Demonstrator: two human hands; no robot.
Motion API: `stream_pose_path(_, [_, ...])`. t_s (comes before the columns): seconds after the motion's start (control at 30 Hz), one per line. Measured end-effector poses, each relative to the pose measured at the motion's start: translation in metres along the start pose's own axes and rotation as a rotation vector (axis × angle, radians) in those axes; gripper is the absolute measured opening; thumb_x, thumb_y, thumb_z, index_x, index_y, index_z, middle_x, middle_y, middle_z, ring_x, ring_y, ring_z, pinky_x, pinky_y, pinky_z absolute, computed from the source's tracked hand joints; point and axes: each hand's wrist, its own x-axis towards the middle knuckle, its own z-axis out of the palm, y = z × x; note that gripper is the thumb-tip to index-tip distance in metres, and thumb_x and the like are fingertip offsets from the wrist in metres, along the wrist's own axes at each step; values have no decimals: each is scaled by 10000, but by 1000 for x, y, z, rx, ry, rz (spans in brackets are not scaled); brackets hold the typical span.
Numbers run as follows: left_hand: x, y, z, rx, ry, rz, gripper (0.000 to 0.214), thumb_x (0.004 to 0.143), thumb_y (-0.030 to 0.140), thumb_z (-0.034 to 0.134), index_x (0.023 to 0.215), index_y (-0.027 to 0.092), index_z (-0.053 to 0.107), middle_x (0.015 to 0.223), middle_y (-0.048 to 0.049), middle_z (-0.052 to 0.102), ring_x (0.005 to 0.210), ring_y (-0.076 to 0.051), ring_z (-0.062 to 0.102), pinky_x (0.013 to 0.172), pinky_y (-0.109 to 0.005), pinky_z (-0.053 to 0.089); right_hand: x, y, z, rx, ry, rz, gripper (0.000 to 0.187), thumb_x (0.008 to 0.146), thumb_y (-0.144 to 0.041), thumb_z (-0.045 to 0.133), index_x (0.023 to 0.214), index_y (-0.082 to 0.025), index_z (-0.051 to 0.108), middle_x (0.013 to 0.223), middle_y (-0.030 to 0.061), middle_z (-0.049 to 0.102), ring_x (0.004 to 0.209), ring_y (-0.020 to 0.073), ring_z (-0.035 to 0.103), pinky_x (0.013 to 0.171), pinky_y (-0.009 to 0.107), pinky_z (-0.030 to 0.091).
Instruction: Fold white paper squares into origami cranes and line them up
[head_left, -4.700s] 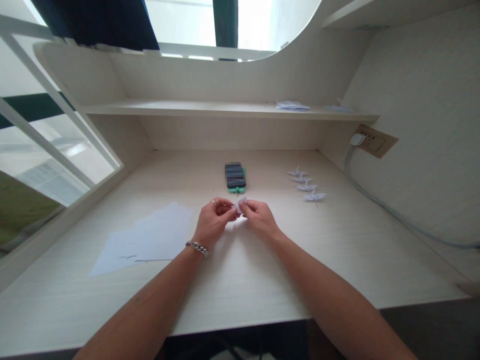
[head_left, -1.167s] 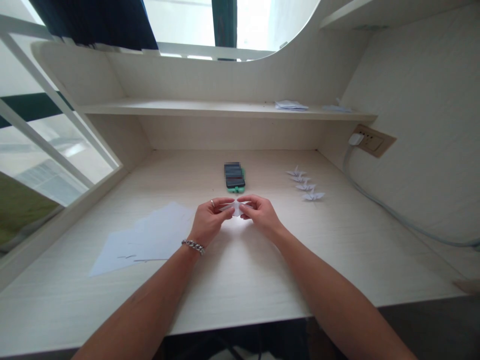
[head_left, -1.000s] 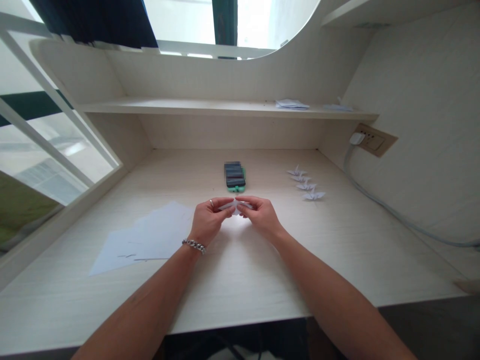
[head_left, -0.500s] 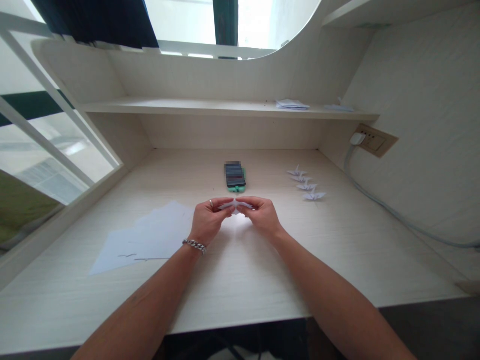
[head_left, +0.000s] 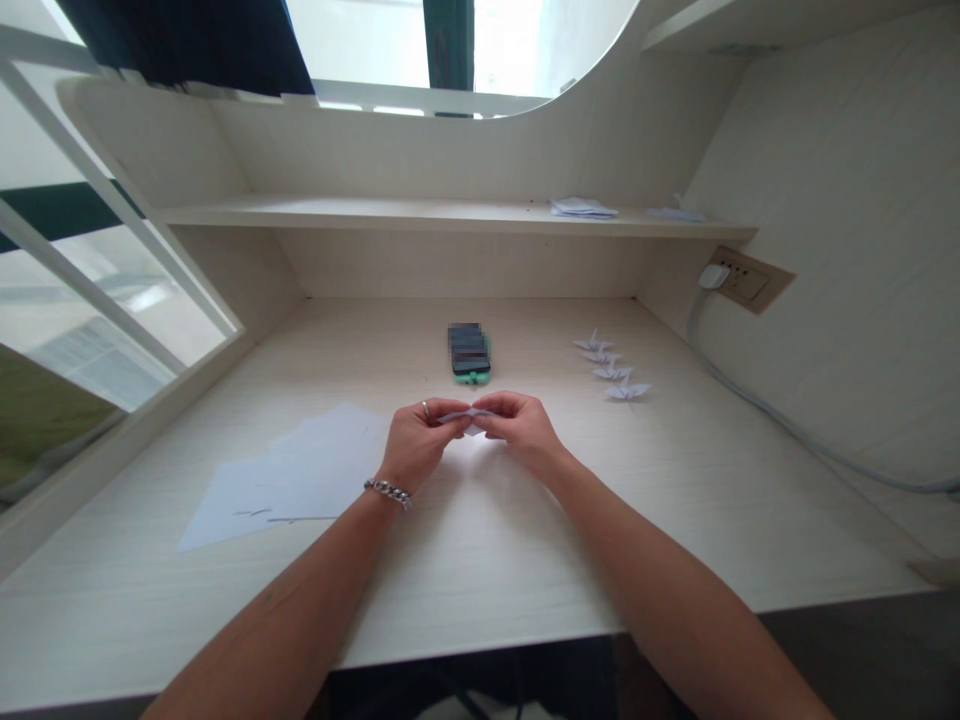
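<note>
One folded white paper (head_left: 473, 429) stretches crosswise from left hand (head_left: 414, 438) to right hand (head_left: 525, 427) — both hands pinching it, neither nearer.

The left forearm (head_left: 292, 590) and right forearm (head_left: 652, 560) reach forward and slant inward, both bare. The left hand (head_left: 417, 440) and right hand (head_left: 526, 430) meet at the middle, palms turned inward, each pinching between thumb and bent index finger. The index tips come close together, though whether they touch cannot be told; the other fingers curl largely out of sight.
</note>
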Motion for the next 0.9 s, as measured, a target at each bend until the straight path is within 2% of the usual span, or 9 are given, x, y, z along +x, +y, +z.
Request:
stream_pose_path(0.2, [0,0,1,-7,-6,-13,283,569,296,843,769,125,738,671,-71,724,606,-173,653,595,-286,518,-1,0,-1,11,-17,30,350,536,-327,828,822,-160,713,769,41,709,674,137,631,592,239,457])
stream_pose_path(0.43, [1,-3,0,-36,-22,-2,239,581,274,827,740,127,725,676,-61,722,615,-166,656,628,-286,524,0,1,-2,59,-49,8,304,526,-292,832,779,-154,736,708,38,703,631,126,607,585,242,428])
stream_pose_path(0.63, [1,-4,0,-33,-29,9,229,586,273,822,742,134,729,680,-60,723,618,-166,656,624,-283,522,-1,-2,-2,35,-32,58,324,531,-286,821,821,-173,732,748,34,709,671,138,628,596,240,443])
stream_pose_path(0.9, [1,-3,0,-23,-41,-9,284,582,327,837,751,130,724,688,-68,721,621,-168,655,613,-282,521,0,2,-3,-62,-48,8,292,583,-324,788,816,-154,741,756,46,709,679,138,619,624,256,468])
